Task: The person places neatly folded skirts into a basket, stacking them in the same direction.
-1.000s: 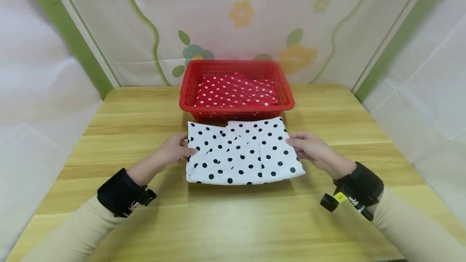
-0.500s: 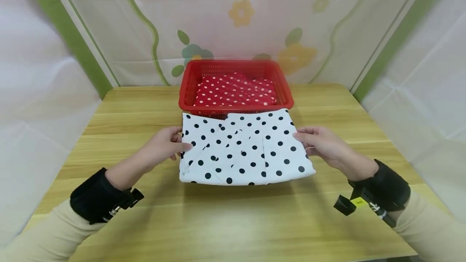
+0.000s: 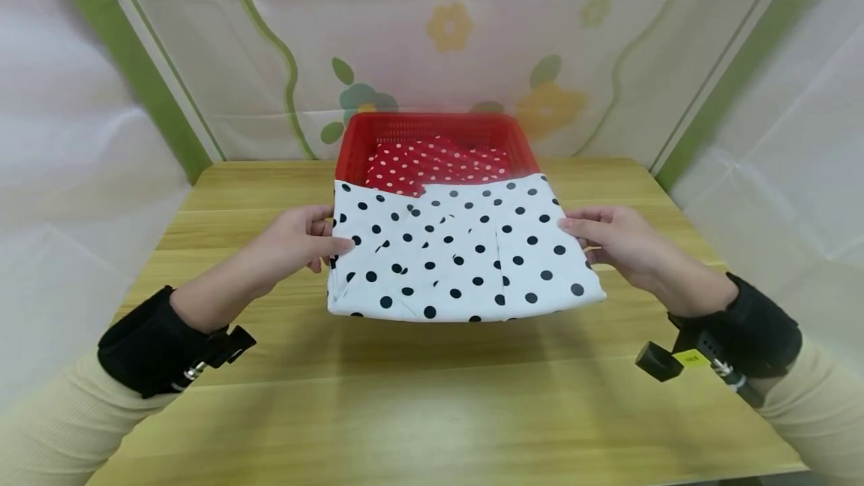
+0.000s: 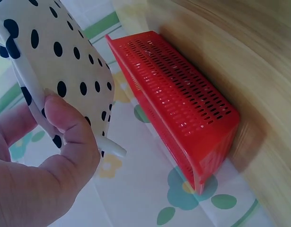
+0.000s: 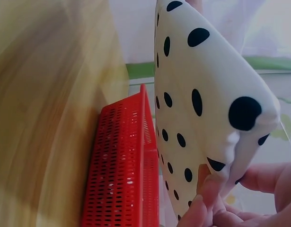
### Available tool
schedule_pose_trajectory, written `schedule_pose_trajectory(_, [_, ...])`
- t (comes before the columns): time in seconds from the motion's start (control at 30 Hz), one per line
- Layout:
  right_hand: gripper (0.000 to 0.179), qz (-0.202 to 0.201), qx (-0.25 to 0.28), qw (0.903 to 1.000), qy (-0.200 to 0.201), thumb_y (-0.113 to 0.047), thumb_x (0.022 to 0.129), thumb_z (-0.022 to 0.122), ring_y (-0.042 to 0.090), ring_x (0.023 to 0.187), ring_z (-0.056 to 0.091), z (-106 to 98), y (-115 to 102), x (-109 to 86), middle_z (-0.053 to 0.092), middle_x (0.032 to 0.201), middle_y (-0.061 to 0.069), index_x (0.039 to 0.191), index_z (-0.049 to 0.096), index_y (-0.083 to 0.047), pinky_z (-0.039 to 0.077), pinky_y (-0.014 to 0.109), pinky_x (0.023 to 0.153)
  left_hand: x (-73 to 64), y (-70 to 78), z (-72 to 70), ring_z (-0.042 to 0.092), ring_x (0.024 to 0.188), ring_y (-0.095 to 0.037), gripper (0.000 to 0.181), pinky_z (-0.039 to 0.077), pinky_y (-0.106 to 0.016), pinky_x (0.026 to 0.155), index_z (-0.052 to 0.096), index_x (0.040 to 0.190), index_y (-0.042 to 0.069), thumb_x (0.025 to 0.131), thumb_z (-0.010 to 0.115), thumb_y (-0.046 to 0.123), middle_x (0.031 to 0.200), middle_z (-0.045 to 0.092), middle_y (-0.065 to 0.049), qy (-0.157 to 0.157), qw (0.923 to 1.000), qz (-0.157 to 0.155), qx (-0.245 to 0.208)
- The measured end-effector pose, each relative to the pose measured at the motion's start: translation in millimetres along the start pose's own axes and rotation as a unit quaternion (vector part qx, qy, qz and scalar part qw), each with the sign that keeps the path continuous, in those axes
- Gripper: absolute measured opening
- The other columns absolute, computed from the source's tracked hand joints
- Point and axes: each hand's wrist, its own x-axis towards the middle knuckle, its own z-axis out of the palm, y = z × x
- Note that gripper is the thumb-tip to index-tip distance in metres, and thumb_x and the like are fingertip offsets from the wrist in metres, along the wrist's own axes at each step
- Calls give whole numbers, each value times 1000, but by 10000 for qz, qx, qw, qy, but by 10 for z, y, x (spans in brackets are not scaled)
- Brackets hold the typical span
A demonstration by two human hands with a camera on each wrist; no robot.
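Note:
A folded white cloth with black polka dots (image 3: pixel 459 261) is held up level between both hands. My left hand (image 3: pixel 297 244) pinches its left edge, thumb on top and fingers underneath, as the left wrist view also shows. On the other side my right hand (image 3: pixel 617 244) grips the right edge the same way; in the right wrist view its fingers (image 5: pixel 202 203) press the underside. Behind the cloth stands a red plastic basket (image 3: pixel 347 152) with slotted walls. Inside it lies a red cloth with white dots (image 3: pixel 439 160). The basket's front wall is hidden by the white cloth in the head view.
The basket rests on a wooden table (image 3: pixel 418 403) near its far edge. A white curtain with printed flowers (image 3: pixel 506 21) hangs close behind it, and white sheets (image 3: pixel 74 171) enclose the left and right sides. Black bands with small cameras are on both wrists.
Both hands have lifted the white dotted cloth and carried it forward, so it now covers the basket's front rim in the head view. The basket and red cloth stay put.

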Motion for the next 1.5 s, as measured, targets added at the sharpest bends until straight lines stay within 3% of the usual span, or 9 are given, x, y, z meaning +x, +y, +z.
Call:
schedule_pose_trajectory(0.13, [35,-114,122,9999,26,-18,100,55,7,75,62,-4,50,30,66,83,-9,123,53,7,53,23,68,25,-39,4,58,76,-17,54,48,-26,61,41,140,-6,94,62,10,87,63,-6,-13,10000,14,7])
schedule_pose_trajectory(0.23, [13,-213,332,9992,78,-17,99,57,8,75,62,-39,41,45,67,82,-8,103,65,-7,53,24,67,45,-28,-26,58,72,-14,52,48,-25,61,42,139,-6,94,62,10,84,64,-3,-28,9999,74,-69])
schedule_pose_trajectory(0.4, [20,-276,554,9979,186,-16,97,60,8,74,64,-117,-87,48,69,81,-7,82,71,-24,54,24,65,80,66,-121,55,64,-10,48,46,-22,60,44,136,-7,95,61,10,80,65,2,-6,9995,104,-300])
schedule_pose_trajectory(0.83, [12,-309,628,9971,314,-21,96,63,9,82,67,-222,-306,129,70,87,-5,87,71,-22,56,24,70,193,311,-340,53,67,-9,50,44,-20,57,40,139,-7,97,59,11,92,66,2,-63,9985,32,-546])
schedule_pose_trajectory(1.0, [12,-349,602,9968,389,-23,96,64,8,82,67,-267,-412,212,70,87,-6,86,70,-23,55,23,72,283,421,-404,48,60,-6,48,44,-18,55,41,138,-7,97,59,10,89,66,3,123,9955,-52,-935])
schedule_pose_trajectory(1.1, [9,-270,644,9966,431,-26,95,65,9,84,67,-295,-478,271,70,90,-5,94,69,-18,54,23,73,336,457,-406,51,59,-7,46,45,-17,55,44,136,-6,96,59,9,86,67,3,292,9912,-89,-1287])
schedule_pose_trajectory(1.3, [40,-70,567,9970,523,-32,94,65,11,84,66,-320,-575,393,69,92,-3,121,54,-4,54,23,72,433,497,-405,57,58,-9,48,50,-18,55,45,139,-3,94,57,6,83,68,3,537,9820,-267,-1791])
schedule_pose_trajectory(1.5, [35,44,741,9954,602,-27,94,65,11,81,65,-320,-604,522,68,90,-3,120,53,-5,54,23,69,560,524,-411,63,65,-11,54,53,-20,61,39,144,-4,94,56,6,88,67,1,435,9780,-358,-2010])
